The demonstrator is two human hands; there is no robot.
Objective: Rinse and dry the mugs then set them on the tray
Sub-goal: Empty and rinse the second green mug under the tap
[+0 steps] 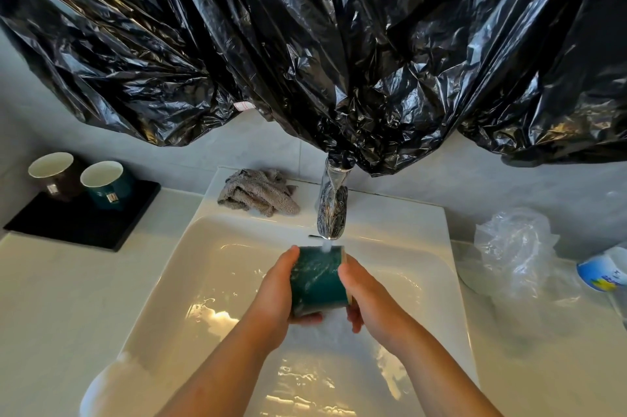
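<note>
— Where are the mugs?
— Both stand upright on the flat black square tray (pixel 78 226), far left on the pale worktop (pixel 51 297): a dark brown ceramic mug (pixel 56 179) and, just beside it, a teal ceramic mug (pixel 108 185), each white inside.
— And the hands?
— Over the white rectangular basin (pixel 190 280). The left hand (pixel 271 291) curls round the left side of a dark green scouring sponge (pixel 317 277) with a pale yellow edge, thumb underneath. The right hand (pixel 366 294) grips its right side.
— Is water running?
— Yes, a thin stream of water (pixel 326 245) falls from the plastic-wrapped tap (pixel 332 209) onto the sponge's top edge.
— What else is about?
— A crumpled grey-brown terry cloth (pixel 258 194) lies on the basin's back ledge, left of the tap. Crinkled black plastic sheeting (pixel 305 43) hangs across the wall above. On the right lie a clear plastic bag (pixel 519 253) and a white-and-blue container (pixel 604 272), partly cut off.
</note>
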